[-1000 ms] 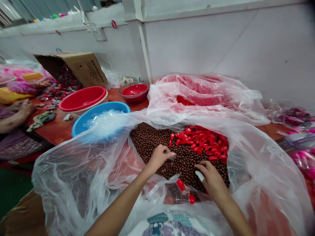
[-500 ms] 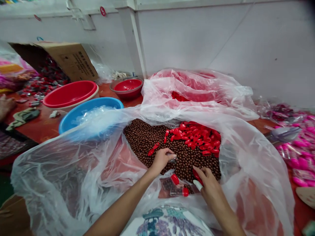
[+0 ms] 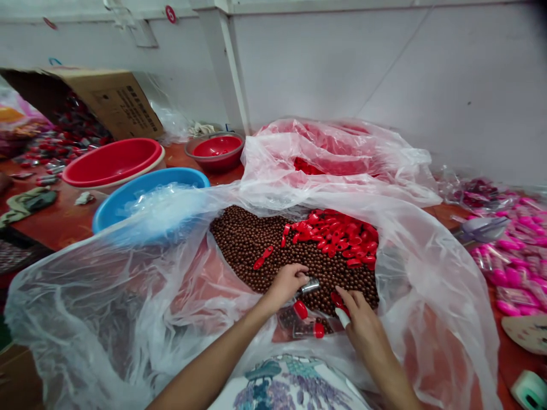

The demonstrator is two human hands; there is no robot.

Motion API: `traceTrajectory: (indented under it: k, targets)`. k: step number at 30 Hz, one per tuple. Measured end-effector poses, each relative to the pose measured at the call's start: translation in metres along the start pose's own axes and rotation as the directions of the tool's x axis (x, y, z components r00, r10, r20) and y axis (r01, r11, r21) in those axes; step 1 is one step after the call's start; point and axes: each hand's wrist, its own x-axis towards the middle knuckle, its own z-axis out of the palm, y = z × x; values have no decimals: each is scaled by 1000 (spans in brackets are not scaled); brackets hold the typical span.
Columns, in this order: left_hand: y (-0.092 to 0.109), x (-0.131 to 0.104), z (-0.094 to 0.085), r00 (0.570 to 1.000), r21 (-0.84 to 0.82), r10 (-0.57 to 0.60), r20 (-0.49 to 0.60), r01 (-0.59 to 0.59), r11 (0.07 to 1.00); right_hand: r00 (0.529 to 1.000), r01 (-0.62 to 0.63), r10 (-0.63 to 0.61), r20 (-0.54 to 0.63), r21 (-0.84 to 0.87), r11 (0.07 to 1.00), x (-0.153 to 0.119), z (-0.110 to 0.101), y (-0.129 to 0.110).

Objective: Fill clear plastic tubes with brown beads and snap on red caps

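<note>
Closed round a small clear plastic bottle (image 3: pixel 310 286), my left hand (image 3: pixel 287 286) is low over a mass of small brown balls (image 3: pixel 248 239). The bottle lies nearly sideways, its mouth end pointing right. My right hand (image 3: pixel 363 324) pinches a red plastic cap (image 3: pixel 337 300) just right of it; a white wrapping (image 3: pixel 342 317) covers its thumb. A heap of red caps (image 3: pixel 342 236) rests on the balls at the back right. One loose red cap piece (image 3: pixel 262 258) lies farther left. Two red-capped bottles (image 3: pixel 301 329) lie in front, between my forearms.
A clear plastic sheet (image 3: pixel 431 273) surrounds the balls. Behind it stands a bag of red parts (image 3: pixel 333 148). A blue basin (image 3: pixel 100 213), red basins (image 3: pixel 70 171) and a tipped carton (image 3: pixel 115 108) are at the left. Pink packets (image 3: pixel 513 276) lie at the right.
The bottle in my left hand has swung into a sideways pose and shows more clearly, pointing right. My right hand keeps its hold on the red cap. The view has shifted slightly right.
</note>
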Motion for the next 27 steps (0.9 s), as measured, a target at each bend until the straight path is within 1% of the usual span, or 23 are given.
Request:
traceTrajectory:
  k: [3,5,7,10,13,16,18,20,22,24,26,27]
  targets:
    - [3,-2,8,998,7,38,-45,-38,999,1000,-7,7,11,-1,1000,-1,1,2]
    - [3,-2,8,1000,-48,13,-18,-14,999,1000,-13,13,10,18,1000,-1,0,3]
    - [1,-2,6,999,-127,-40,38,44,991,1000,-26,26,4,62,998,-1,0,5]
    - [-1,-2,2,992,-224,-93,81,109,969,997,-75,75,6,186,980,1,0,4]
    - [0,-3,2,987,-328,-112,113,144,934,980,-177,198,-18,375,910,4,0,1]
    - [5,-4,3,986,-397,-110,126,151,905,935,-268,352,-37,575,773,7,-3,-3]
    - [7,-5,4,985,-426,-110,129,156,891,905,-308,426,2,693,652,10,-6,-7]
    - [9,-7,5,985,-454,-112,130,159,877,879,-336,473,65,788,517,12,-11,-11]
    - [10,-10,4,982,-492,-121,146,178,852,860,-336,497,113,860,385,15,-15,-13]
    - [11,-13,4,973,-540,-145,179,220,812,850,-303,510,133,915,267,18,-16,-12]
    - [11,-17,2,960,-580,-177,216,272,768,851,-259,504,145,952,163,22,-15,-10]
    - [12,-19,2,954,-591,-190,232,293,751,855,-238,498,146,963,127,24,-13,-9]
